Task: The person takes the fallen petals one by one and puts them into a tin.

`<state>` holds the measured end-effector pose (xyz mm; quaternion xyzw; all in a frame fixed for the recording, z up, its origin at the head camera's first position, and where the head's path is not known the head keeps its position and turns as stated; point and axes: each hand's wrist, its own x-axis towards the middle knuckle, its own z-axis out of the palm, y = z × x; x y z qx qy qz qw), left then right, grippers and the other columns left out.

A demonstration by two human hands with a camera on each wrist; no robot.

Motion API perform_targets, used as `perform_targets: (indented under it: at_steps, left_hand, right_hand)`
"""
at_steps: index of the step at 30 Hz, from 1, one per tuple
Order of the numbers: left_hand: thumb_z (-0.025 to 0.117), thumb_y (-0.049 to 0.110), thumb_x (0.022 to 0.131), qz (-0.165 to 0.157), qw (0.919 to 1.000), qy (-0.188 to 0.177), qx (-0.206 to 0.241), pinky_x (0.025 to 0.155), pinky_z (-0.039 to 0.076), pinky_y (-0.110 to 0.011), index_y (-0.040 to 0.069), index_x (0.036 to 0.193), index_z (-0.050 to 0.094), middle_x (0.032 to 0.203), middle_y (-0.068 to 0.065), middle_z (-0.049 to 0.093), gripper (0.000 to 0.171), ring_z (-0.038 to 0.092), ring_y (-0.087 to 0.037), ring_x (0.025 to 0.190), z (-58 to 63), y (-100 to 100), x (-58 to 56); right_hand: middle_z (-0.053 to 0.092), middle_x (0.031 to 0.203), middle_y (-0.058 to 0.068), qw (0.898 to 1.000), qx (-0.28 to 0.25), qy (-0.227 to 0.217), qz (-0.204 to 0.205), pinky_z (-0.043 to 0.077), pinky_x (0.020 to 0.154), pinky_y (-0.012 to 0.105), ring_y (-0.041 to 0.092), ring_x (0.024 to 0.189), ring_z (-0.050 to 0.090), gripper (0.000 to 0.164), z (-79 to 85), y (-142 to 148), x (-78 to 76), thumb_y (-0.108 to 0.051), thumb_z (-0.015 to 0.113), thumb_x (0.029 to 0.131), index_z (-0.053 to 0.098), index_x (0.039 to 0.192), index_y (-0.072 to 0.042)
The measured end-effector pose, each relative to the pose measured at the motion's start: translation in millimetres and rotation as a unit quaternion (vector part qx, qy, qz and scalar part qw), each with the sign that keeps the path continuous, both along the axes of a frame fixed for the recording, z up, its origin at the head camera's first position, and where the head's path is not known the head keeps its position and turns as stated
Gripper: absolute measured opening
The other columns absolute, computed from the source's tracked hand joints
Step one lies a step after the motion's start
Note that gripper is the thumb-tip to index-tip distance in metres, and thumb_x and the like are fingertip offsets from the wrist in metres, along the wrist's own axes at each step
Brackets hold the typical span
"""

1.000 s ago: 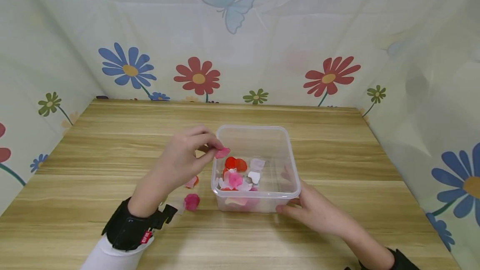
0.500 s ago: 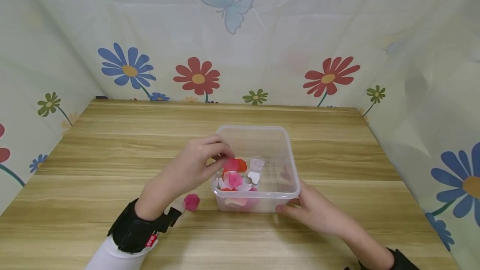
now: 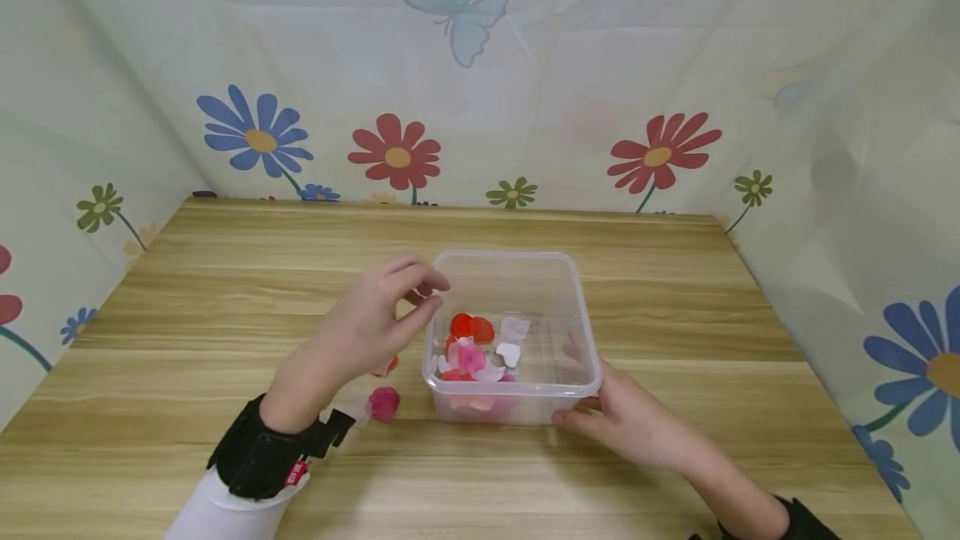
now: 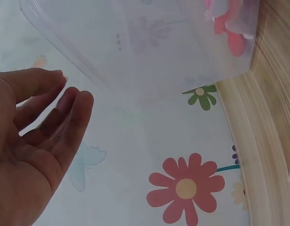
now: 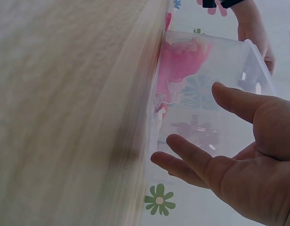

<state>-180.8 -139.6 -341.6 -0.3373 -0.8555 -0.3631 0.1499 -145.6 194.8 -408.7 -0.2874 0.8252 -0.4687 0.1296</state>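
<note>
A clear plastic box (image 3: pixel 517 388) stands mid-table in the head view, with several red, pink and white artificial petals (image 3: pixel 470 358) inside, mostly at its left side. My left hand (image 3: pixel 375 315) is raised beside the box's left rim, its fingers loosely bent. Nothing lies between thumb and fingertips (image 4: pixel 83 96) in the left wrist view. My right hand (image 3: pixel 637 423) rests at the near right corner, thumb at the front wall and other fingers along the right side. In the right wrist view its fingers (image 5: pixel 189 153) are spread and fairly straight against the box.
Left of the box, a dark pink petal (image 3: pixel 384 403) lies on the wooden table (image 3: pixel 660 290). A whitish petal (image 3: pixel 356 412) and a reddish petal (image 3: pixel 386 366) lie partly hidden by my left hand and wrist strap. A flower-printed curtain (image 3: pixel 570 65) bounds the table.
My left hand carried a pink petal over the box rim, let it go inside, and drew back up and left without it. My right hand has stayed at the corner.
</note>
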Motion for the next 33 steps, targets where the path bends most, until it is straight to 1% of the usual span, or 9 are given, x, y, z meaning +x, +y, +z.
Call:
perform_targets:
  at_steps: [5, 12, 14, 17, 20, 22, 24, 28, 33]
  left_hand:
    - [0.077, 0.000, 0.090, 0.052, 0.9984, -0.012, -0.017, 0.077, 0.060, -0.036, 0.001, 0.106, 0.071, 0.101, -0.008, 0.069, 0.017, 0.067, -0.019, 0.087, -4.6, -10, -6.3]
    - [0.077, 0.003, 0.090, 0.099, 0.9893, -0.070, -0.081, 0.075, 0.058, -0.037, 0.002, 0.099, 0.071, 0.093, -0.006, 0.065, 0.010, 0.062, -0.022, 0.084, -7.8, -20, -11.4]
    - [0.076, 0.003, 0.090, 0.108, 0.9835, -0.095, -0.110, 0.075, 0.057, -0.037, 0.003, 0.097, 0.071, 0.090, -0.005, 0.064, 0.009, 0.060, -0.023, 0.083, -9.3, -22, -13.1]
    - [0.074, 0.001, 0.090, 0.110, 0.9706, -0.142, -0.161, 0.076, 0.055, -0.038, 0.002, 0.098, 0.071, 0.089, -0.006, 0.063, 0.009, 0.059, -0.024, 0.083, -12.7, -26, -15.5]
    - [0.072, 0.000, 0.090, 0.107, 0.9507, -0.197, -0.214, 0.078, 0.055, -0.039, 0.000, 0.105, 0.071, 0.093, -0.008, 0.065, 0.015, 0.059, -0.024, 0.085, -17.2, -29, -17.5]
    - [0.071, -0.001, 0.090, 0.105, 0.9378, -0.230, -0.238, 0.079, 0.055, -0.039, -0.001, 0.108, 0.070, 0.098, -0.011, 0.067, 0.019, 0.059, -0.024, 0.087, -20.4, -30, -18.8]
    - [0.070, -0.002, 0.090, 0.107, 0.9280, -0.253, -0.251, 0.082, 0.055, -0.040, -0.002, 0.110, 0.070, 0.103, -0.013, 0.067, 0.020, 0.059, -0.025, 0.089, -23.0, -31, -19.9]
    - [0.069, -0.004, 0.088, 0.099, 0.9229, -0.261, -0.265, 0.082, 0.054, -0.041, -0.001, 0.107, 0.070, 0.103, -0.013, 0.066, 0.019, 0.058, -0.025, 0.090, -27.8, -32, -22.8]
    - [0.071, -0.003, 0.089, 0.093, 0.9136, -0.289, -0.271, 0.071, 0.051, -0.034, 0.001, 0.106, 0.068, 0.096, -0.010, 0.064, 0.017, 0.056, -0.022, 0.081, -35.0, -32, -24.6]
  right_hand:
    - [0.056, 0.138, 0.024, 1.000, 0.000, -0.005, -0.001, 0.054, 0.095, 0.038, 0.028, 0.119, 0.063, 0.080, 0.2, 0, 0.2, -0.010, 0.076, 0.094, 0.026, 0.156, 0.000]
    - [0.055, 0.139, 0.025, 1.000, -0.004, -0.004, 0.001, 0.054, 0.096, 0.039, 0.029, 0.120, 0.062, 0.081, 0.2, 0, 1.0, -0.009, 0.076, 0.094, 0.025, 0.156, 0.000]
    - [0.055, 0.139, 0.026, 1.000, -0.004, -0.002, 0.002, 0.054, 0.095, 0.039, 0.030, 0.120, 0.062, 0.081, -0.2, 0, 1.2, -0.009, 0.076, 0.094, 0.025, 0.156, 0.000]
    - [0.055, 0.139, 0.026, 1.000, -0.002, -0.002, 0.002, 0.054, 0.095, 0.039, 0.031, 0.120, 0.062, 0.081, -0.5, 0, 1.0, -0.009, 0.076, 0.094, 0.025, 0.156, 0.000]
    - [0.055, 0.139, 0.025, 1.000, -0.001, -0.005, 0.001, 0.054, 0.095, 0.039, 0.030, 0.120, 0.062, 0.080, -0.4, 0, 0.6, -0.008, 0.076, 0.093, 0.026, 0.156, 0.000]
    - [0.055, 0.139, 0.025, 1.000, -0.002, -0.003, 0.002, 0.054, 0.095, 0.039, 0.030, 0.120, 0.062, 0.080, -0.6, 0, 0.6, -0.009, 0.076, 0.093, 0.026, 0.156, 0.000]
    - [0.054, 0.139, 0.026, 1.000, -0.002, 0.001, 0.003, 0.055, 0.094, 0.039, 0.029, 0.118, 0.063, 0.081, -0.7, 0, 0.8, -0.009, 0.076, 0.094, 0.025, 0.156, 0.001]
    - [0.053, 0.140, 0.027, 1.000, -0.002, 0.008, 0.004, 0.055, 0.093, 0.039, 0.028, 0.115, 0.065, 0.083, -0.5, 0, 1.2, -0.011, 0.076, 0.094, 0.024, 0.157, 0.001]
    - [0.055, 0.140, 0.025, 1.000, 0.008, 0.010, -0.001, 0.055, 0.093, 0.039, 0.026, 0.115, 0.066, 0.082, -1.4, 0, -0.1, -0.008, 0.077, 0.093, 0.026, 0.157, -0.001]
